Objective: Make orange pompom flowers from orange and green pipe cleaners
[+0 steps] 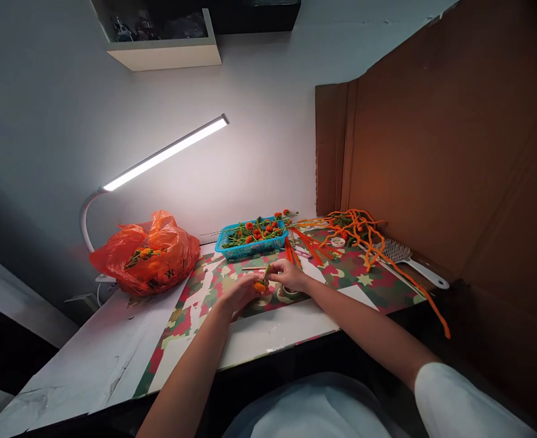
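Near the front of the table, my left hand (241,293) is closed around a small orange fuzzy flower (260,286) with a green stem. My right hand (289,275) meets it from the other side, its fingers pinching the green part at the flower's top. Below the right hand lies a round roll (290,294), partly covered by the hand. Just behind the fingers is a thin pale stick (254,268). Farther back stands a blue basket (232,253) with several orange-headed green flowers in it.
An orange plastic bag (177,267) with more flowers sits left, under a lit lamp (168,153). Tangled orange fuzzy stems (355,228), a tape roll (338,242) and a white-handled brush (426,272) lie right, beside a tall cardboard wall (442,152). One stem overhangs the front edge.
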A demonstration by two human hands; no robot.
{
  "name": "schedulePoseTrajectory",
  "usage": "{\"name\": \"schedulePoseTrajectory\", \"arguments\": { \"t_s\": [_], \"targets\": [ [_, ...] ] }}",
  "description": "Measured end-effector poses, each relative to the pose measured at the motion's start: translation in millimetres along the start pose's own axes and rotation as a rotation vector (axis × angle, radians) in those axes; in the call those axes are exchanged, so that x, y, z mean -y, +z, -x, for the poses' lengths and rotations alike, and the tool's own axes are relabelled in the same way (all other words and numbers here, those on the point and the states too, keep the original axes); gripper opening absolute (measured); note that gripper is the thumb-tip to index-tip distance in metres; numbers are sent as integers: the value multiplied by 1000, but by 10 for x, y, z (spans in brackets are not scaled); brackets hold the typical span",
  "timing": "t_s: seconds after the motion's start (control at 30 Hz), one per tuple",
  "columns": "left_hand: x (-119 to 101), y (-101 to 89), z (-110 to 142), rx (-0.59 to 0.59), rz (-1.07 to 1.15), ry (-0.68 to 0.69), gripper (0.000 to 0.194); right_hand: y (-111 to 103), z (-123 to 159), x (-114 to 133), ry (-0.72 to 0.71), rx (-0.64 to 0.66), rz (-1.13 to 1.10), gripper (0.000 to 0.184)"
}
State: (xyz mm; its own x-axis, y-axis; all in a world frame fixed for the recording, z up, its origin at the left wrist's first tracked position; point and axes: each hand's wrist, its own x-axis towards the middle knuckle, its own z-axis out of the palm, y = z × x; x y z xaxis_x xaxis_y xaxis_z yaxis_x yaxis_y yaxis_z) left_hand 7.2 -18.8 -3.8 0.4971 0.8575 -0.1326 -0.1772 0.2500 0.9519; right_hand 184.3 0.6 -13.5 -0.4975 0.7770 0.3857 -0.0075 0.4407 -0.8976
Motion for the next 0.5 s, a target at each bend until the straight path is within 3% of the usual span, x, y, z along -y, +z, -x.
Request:
{"name": "schedulePoseTrajectory", "arguments": {
  "t_s": [0.13,0.23,0.37,0.5],
  "targets": [
    [-2,20,-35,-214,-169,183,39,13,-31,-68,83,-210,204,14],
    [20,60,-34,-405,-504,423,33,35,-33,-83,136,-324,373,12],
    [50,139,-17,-469,-900,586,12,81,-37,-82,131,-339,431,12],
    [51,196,-27,-500,-1047,608,1,93,-48,-96,111,-313,432,10]
  ]
}}
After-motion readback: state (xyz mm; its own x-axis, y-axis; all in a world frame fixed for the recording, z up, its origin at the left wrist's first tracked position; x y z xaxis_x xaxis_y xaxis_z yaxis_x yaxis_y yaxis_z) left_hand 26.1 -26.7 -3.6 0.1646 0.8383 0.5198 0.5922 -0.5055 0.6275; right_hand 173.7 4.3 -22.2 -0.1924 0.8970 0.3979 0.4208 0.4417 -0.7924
